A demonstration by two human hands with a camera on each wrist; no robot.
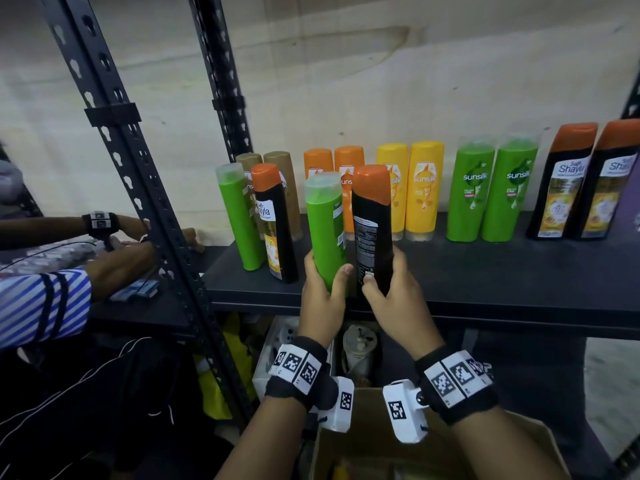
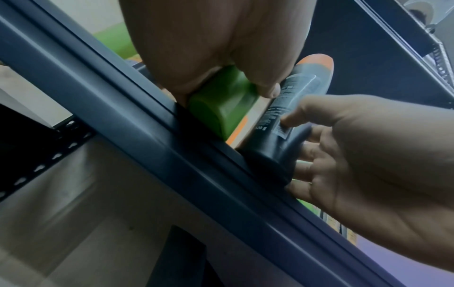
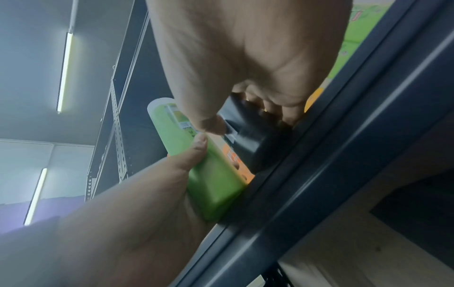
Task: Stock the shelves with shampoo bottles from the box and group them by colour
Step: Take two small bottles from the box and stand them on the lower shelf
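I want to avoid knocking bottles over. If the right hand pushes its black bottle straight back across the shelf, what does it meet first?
Probably the orange bottle in the back row, directly behind the black orange-capped bottle that the right hand grips; the yellow bottle stands close beside it. Depth is unclear.

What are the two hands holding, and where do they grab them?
Left hand grips a green bottle round its lower end; right hand grips a black bottle with an orange cap round its lower end too.

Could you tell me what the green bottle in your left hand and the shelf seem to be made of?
Green bottle: probably glossy plastic, with soft highlights and a translucent cap. Shelf: its front rim looks like dark painted metal, with a folded edge; the board's material is unclear.
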